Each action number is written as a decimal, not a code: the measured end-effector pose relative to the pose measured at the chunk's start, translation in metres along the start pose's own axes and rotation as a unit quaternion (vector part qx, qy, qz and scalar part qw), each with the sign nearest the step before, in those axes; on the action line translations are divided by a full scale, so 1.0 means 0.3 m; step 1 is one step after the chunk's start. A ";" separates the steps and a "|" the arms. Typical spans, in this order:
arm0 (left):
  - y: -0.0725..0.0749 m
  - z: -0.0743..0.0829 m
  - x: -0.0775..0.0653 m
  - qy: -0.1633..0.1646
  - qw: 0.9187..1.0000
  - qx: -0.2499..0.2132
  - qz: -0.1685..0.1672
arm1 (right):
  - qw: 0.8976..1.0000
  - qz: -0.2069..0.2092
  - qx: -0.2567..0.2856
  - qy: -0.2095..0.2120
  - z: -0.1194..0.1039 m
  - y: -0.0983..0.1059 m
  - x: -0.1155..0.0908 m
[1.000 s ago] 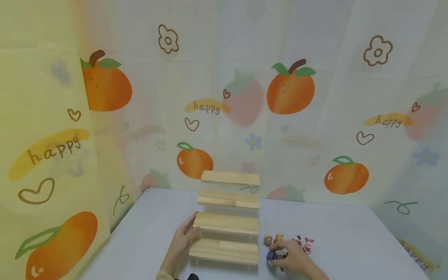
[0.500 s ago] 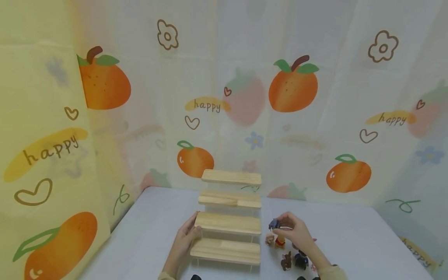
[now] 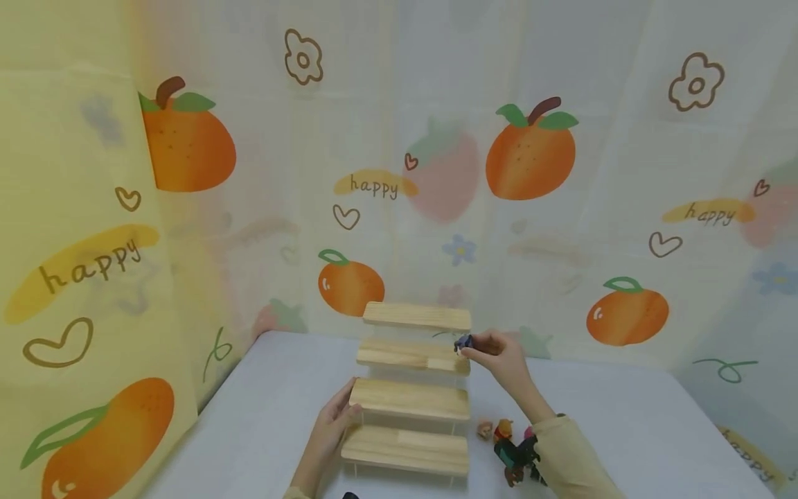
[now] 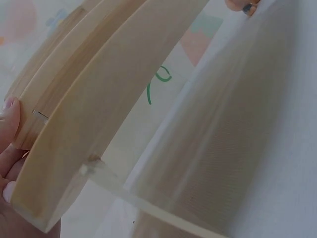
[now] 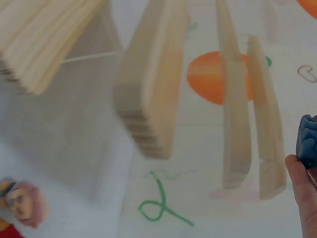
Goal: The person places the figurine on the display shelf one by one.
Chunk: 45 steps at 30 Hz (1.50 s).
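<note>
A small blue figurine (image 3: 463,343) is pinched in the fingers of my right hand (image 3: 501,357). It overlaps the right end of the third step up of a wooden tiered shelf (image 3: 408,398). In the right wrist view the blue figurine (image 5: 308,141) shows folded, rounded shapes at the frame's edge, with fingertips (image 5: 297,178) below it. My left hand (image 3: 330,426) holds the shelf's left side at the second step from the bottom. In the left wrist view, the fingers of the left hand (image 4: 7,124) curl around the ends of the boards (image 4: 74,114).
Right of the shelf stand several figurines: a pink-haired one (image 3: 484,430), a yellow bear in red (image 3: 503,431) and a dark one (image 3: 511,454). My right sleeve (image 3: 570,450) partly covers the group. A printed curtain (image 3: 430,263) hangs behind the white table (image 3: 249,416).
My right hand has lifted the blue figurine from the group and carried it up and left to the shelf's third step. The left hand keeps its hold.
</note>
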<state>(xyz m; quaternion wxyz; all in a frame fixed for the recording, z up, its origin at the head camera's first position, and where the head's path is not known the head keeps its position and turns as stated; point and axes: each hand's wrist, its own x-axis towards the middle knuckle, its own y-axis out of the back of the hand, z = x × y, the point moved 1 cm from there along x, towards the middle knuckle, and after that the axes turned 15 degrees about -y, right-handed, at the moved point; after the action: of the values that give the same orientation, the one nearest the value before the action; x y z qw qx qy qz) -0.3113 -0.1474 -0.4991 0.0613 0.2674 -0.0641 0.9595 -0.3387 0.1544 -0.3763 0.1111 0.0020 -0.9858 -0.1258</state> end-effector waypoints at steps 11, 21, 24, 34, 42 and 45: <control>0.017 -0.007 -0.023 0.020 0.999 -0.031 -0.008 | 1.000 -0.019 0.007 -0.010 -0.117 -0.124 0.100; 0.007 -0.012 -0.009 0.009 1.000 -0.005 0.009 | 0.999 -0.033 0.000 -0.026 -0.107 -0.249 0.214; 0.001 -0.009 -0.023 0.010 1.000 0.001 -0.001 | 0.999 -0.047 -0.007 -0.023 -0.103 -0.279 0.217; -0.007 -0.008 0.000 0.009 0.999 -0.034 0.002 | 0.998 -0.046 -0.037 -0.016 -0.129 -0.328 0.247; 0.007 -0.007 0.025 0.002 1.000 -0.015 0.011 | 0.998 -0.055 -0.019 -0.008 -0.150 -0.382 0.285; 0.012 -0.013 0.005 0.009 1.000 -0.018 0.014 | 0.997 -0.078 -0.008 -0.028 -0.141 -0.414 0.284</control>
<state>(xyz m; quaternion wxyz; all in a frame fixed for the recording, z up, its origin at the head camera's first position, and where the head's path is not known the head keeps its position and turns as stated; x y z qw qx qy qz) -0.3151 -0.1502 -0.5020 0.0532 0.2570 -0.0850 0.9612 -0.4153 0.0210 -0.3486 0.0731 0.0744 -0.9843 -0.1424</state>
